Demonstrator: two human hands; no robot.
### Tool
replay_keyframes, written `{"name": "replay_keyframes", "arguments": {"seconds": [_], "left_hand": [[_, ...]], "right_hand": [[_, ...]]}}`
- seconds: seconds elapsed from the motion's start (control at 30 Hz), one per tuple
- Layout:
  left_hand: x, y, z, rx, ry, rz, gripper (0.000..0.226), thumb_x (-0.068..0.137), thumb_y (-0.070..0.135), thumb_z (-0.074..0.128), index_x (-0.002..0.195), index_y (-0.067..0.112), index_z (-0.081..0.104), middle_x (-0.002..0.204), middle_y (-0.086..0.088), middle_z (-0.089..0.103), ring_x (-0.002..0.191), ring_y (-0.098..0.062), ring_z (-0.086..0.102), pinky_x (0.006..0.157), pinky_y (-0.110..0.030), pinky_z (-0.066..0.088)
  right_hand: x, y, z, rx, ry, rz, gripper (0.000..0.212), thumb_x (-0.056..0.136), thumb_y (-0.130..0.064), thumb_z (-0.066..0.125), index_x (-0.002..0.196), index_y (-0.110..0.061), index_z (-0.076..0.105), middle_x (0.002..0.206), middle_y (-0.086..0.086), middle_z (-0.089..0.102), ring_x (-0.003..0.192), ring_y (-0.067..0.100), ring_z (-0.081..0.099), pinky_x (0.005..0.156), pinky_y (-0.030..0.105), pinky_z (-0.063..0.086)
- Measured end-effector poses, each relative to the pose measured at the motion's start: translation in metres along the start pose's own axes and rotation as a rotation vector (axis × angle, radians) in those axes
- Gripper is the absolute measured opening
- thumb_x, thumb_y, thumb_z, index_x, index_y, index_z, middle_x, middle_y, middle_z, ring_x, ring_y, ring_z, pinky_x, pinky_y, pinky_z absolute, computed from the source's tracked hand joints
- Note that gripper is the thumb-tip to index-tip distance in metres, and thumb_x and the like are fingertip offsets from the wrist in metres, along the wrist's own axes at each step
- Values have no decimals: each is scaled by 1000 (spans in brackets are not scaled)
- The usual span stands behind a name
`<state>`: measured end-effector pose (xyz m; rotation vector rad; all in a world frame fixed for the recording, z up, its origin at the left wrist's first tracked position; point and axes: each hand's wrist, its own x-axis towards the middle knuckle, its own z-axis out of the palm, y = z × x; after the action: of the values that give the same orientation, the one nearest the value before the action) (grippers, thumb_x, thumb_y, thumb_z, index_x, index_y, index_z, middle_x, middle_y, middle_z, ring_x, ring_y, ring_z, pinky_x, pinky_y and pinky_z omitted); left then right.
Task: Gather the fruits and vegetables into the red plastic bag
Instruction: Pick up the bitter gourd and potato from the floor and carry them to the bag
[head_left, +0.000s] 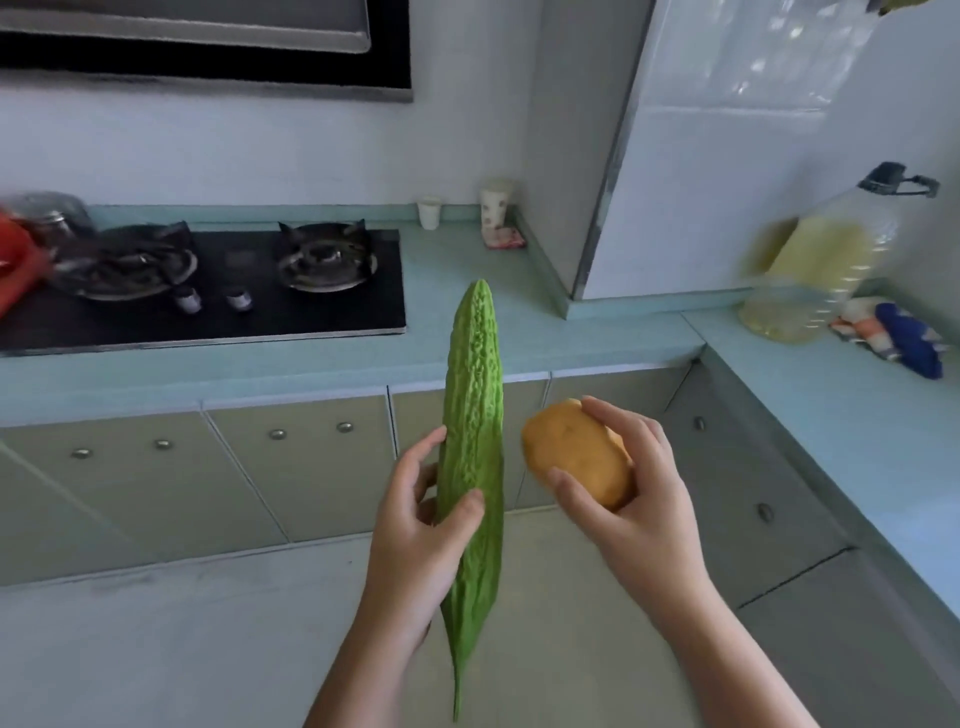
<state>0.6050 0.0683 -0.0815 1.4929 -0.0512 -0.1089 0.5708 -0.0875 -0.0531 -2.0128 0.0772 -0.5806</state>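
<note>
I have one thing in each hand. My left hand (415, 525) is wrapped around a long, bumpy green bitter gourd (474, 415). I hold it low down, so most of it sticks up and its thin stem points down past my wrist. My right hand (631, 499) is closed around a yellow-brown potato (576, 452), with my thumb under it and my fingers over the top. The two are close together but do not touch.

I am standing in front of the blue-green counter (467, 343). Far to my left, at the edge of what I see, there is something red (18, 260) by the black stove (208, 291). It is blurry. I think it may be the red plastic bag, but I cannot be sure.

I think my job now is to carry both over there and put them in. To do it well, I should hold the gourd firmly, because it is long and could tip or bump the stove. I should put in one thing at a time. The potato is round and could roll away, so I should set it down deep inside, not drop it near the rim. The bag's mouth may need a hand to hold it open, so I might put the potato in first.
</note>
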Motion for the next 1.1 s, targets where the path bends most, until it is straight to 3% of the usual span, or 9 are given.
{"name": "replay_keyframes", "arguments": {"seconds": [0.23, 0.37, 0.5, 0.67, 0.83, 1.1], "left_hand": [[3, 2, -88, -8, 122, -28, 51, 83, -1, 60, 113, 40, 54, 102, -2, 68, 83, -13, 67, 67, -27, 52], [-3, 2, -133, -50, 232, -41, 50, 84, -2, 58, 113, 38, 54, 98, -2, 68, 78, -11, 67, 59, -22, 52], [-6, -4, -173, -93, 362, -66, 50, 84, -1, 57, 117, 36, 54, 96, -4, 68, 75, -11, 67, 55, -19, 50], [0, -5, -218, -99, 504, -76, 49, 84, -1, 58, 110, 40, 55, 93, -1, 67, 69, -6, 66, 53, -18, 49], [31, 4, -267, -75, 634, -100, 47, 84, 1, 58, 115, 36, 55, 89, 0, 66, 63, -4, 64, 50, -17, 48], [101, 38, -334, -35, 710, -104, 47, 85, 3, 58, 118, 36, 54, 93, 0, 67, 70, -9, 65, 54, -21, 49]], "right_hand": [[8, -32, 86, 68, -125, -48, 50, 60, -46, 59, 109, -42, 49, 112, -14, 49, 97, -7, 49, 72, 1, 36], [10, -47, 132, 122, -243, -69, 50, 64, -31, 67, 110, -40, 50, 111, -11, 49, 95, -8, 49, 70, 1, 37], [14, -58, 177, 161, -358, -103, 50, 61, -43, 60, 109, -42, 49, 114, -14, 48, 99, -10, 47, 73, 1, 36], [26, -69, 240, 202, -476, -146, 48, 62, -39, 64, 107, -45, 48, 115, -12, 49, 99, -10, 48, 75, 1, 35], [58, -84, 311, 274, -582, -179, 48, 66, -25, 67, 107, -43, 47, 116, -4, 51, 99, -12, 46, 75, 0, 34], [122, -112, 399, 365, -635, -196, 49, 66, -26, 67, 110, -40, 50, 115, -5, 52, 99, -9, 47, 77, 1, 35]]}}
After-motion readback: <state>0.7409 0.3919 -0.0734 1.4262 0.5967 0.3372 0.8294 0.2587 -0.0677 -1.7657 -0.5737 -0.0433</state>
